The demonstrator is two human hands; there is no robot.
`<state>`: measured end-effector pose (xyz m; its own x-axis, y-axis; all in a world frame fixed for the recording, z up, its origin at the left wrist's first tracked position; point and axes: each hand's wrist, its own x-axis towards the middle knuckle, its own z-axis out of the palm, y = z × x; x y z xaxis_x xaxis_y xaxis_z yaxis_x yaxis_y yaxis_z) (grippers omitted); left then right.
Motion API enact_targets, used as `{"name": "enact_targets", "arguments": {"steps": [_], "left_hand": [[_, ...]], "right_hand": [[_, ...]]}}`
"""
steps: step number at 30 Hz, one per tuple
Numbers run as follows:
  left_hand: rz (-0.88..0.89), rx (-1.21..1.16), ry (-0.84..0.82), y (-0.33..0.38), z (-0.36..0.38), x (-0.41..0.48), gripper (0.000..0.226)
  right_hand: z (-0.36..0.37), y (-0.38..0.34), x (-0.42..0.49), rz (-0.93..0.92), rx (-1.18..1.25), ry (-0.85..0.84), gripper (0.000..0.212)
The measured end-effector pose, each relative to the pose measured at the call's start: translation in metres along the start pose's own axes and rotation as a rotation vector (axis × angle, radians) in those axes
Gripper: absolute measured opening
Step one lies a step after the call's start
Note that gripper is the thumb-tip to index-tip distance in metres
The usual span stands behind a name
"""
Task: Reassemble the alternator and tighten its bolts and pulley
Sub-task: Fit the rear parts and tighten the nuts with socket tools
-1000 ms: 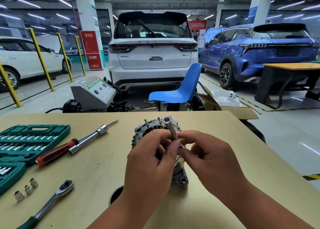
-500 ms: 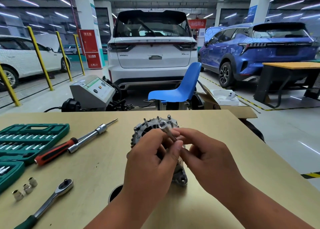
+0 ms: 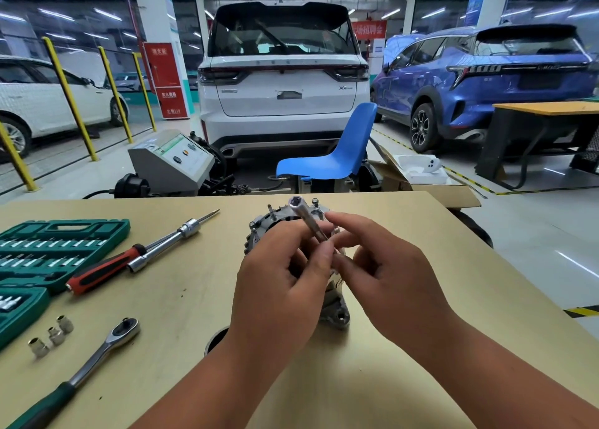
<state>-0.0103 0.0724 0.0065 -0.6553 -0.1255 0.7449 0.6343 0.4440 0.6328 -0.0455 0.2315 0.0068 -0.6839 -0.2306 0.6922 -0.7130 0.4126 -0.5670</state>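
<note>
Desk [image 3: 194, 299] carrying 1 alternator [image 3: 335, 315], 1 ratchet [image 3: 97, 360], 3 loose sockets [image 3: 56, 334], 1 red-handled driver [image 3: 107, 269], 1 extension bar [image 3: 168, 244], 1 tool case [image 3: 48, 250]. 2 hands, left hand [image 3: 278, 286] and right hand [image 3: 389, 282], pinching 1 long socket [image 3: 306, 216]. 3 cars [image 3: 282, 88] standing behind.

Alternator: silver cast-metal alternator [image 3: 336, 314], standing on end on the tan table [image 3: 181, 302]; thin studs rise from its top, a holed mounting lug sits at its base, its middle is hidden.
Socket bar: slim chrome socket bar [image 3: 306, 218], tilted, hollow end uppermost, raised over the alternator's top.
</note>
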Motion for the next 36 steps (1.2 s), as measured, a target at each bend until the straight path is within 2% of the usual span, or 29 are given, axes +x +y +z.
{"name": "enact_targets", "arguments": {"steps": [5,16,22,30,36], "left_hand": [[0.04,0.067,-0.001,0.002,-0.0006,0.0017,0.003],[0.022,0.037,0.025,-0.0014,0.0004,-0.0009,0.02],[0.056,0.065,0.022,0.0008,0.0003,0.0016,0.011],[0.019,0.029,0.027,-0.0003,0.0011,-0.0015,0.015],[0.053,0.08,0.031,0.0002,0.0011,-0.0008,0.014]], "right_hand": [[-0.0005,-0.0011,0.0006,-0.03,0.005,0.0,0.053],[-0.0018,0.0001,-0.0005,-0.021,0.02,-0.011,0.058],[0.001,-0.0005,-0.0001,-0.042,-0.001,-0.004,0.053],[-0.0015,0.0007,0.001,-0.022,-0.01,0.008,0.053],[-0.0013,0.0019,0.0008,-0.045,-0.005,-0.004,0.051]]}}
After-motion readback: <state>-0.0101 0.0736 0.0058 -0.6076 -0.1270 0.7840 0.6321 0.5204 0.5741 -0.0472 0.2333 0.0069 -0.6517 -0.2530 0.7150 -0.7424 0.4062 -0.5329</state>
